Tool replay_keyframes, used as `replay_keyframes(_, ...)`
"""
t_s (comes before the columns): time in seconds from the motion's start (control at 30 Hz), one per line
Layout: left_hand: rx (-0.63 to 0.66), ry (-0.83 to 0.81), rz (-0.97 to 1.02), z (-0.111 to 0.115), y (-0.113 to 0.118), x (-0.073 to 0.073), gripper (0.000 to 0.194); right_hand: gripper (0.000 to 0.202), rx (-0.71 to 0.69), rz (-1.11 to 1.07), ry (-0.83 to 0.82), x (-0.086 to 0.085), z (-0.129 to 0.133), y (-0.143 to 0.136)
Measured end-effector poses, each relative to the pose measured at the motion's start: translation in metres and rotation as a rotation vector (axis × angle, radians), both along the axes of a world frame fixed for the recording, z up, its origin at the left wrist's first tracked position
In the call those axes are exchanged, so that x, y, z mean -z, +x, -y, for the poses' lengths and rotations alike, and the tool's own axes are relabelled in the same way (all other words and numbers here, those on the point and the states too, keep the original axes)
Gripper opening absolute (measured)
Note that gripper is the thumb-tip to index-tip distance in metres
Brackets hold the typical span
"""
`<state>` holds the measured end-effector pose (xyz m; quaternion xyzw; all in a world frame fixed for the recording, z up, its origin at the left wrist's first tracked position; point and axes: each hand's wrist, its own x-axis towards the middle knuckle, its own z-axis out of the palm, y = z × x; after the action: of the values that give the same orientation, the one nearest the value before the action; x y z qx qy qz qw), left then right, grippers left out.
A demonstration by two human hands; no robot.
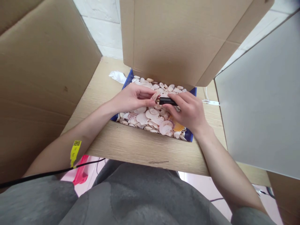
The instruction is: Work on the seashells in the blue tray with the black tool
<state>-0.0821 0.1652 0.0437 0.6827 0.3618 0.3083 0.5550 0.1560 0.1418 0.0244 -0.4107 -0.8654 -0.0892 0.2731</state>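
Note:
My left hand (pixel 133 98) pinches a pale, pinkish seashell (pixel 155 96) between thumb and fingers above the middle of a shallow blue tray (pixel 128 82). My right hand (pixel 188 109) is closed around a black cylindrical tool (pixel 167 100). Its narrow brass-coloured tip points left and is at the shell; whether it touches cannot be made out. Many loose shells (pixel 152 114) fill the tray below both hands, white, pink and brownish, some with small holes. Near the right front corner lies an orange ribbed shell (pixel 178 126).
Cardboard panels stand at the left (pixel 47 62) and behind the tray (pixel 178 37); a grey-white panel (pixel 260 93) rises at the right. Crumpled white plastic (pixel 117 76) lies back left on the wooden table (pixel 140 147). A black cable (pixel 47 175) with a yellow tag (pixel 75 151) crosses the lower left.

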Motion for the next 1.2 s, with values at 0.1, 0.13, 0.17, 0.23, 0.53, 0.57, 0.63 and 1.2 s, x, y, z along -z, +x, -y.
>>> replay_keyframes(0.1,0.019,0.042,-0.029,0.000,0.000,-0.003,0.024,0.031,-0.008,-0.007,0.013,0.000,0.000,0.000)
replay_keyframes(0.13,0.026,0.049,-0.034,0.000,0.000,-0.003,0.025,0.031,-0.011,-0.006,0.019,0.000,-0.001,0.000)
replay_keyframes(0.17,0.034,0.052,-0.039,0.000,0.000,-0.003,0.025,0.031,-0.014,-0.004,0.027,0.000,-0.001,0.000)
replay_keyframes(0.23,0.046,0.049,-0.043,0.000,0.000,-0.003,0.024,0.031,-0.018,-0.004,0.044,0.000,-0.001,0.001)
replay_keyframes(0.53,-0.088,0.041,-0.007,0.002,0.001,-0.006,0.025,0.032,0.069,-0.071,0.075,0.001,-0.003,0.003)
replay_keyframes(0.57,-0.127,0.044,-0.004,0.002,0.001,-0.007,0.025,0.031,0.092,-0.085,0.086,0.002,-0.004,0.003)
replay_keyframes(0.63,-0.225,0.045,0.022,0.000,0.001,-0.005,0.026,0.030,0.132,-0.124,0.096,0.002,-0.004,0.003)
replay_keyframes(1.2,-0.525,0.249,-0.192,-0.005,-0.006,0.004,0.032,0.029,0.200,-0.238,0.082,0.001,-0.004,0.000)
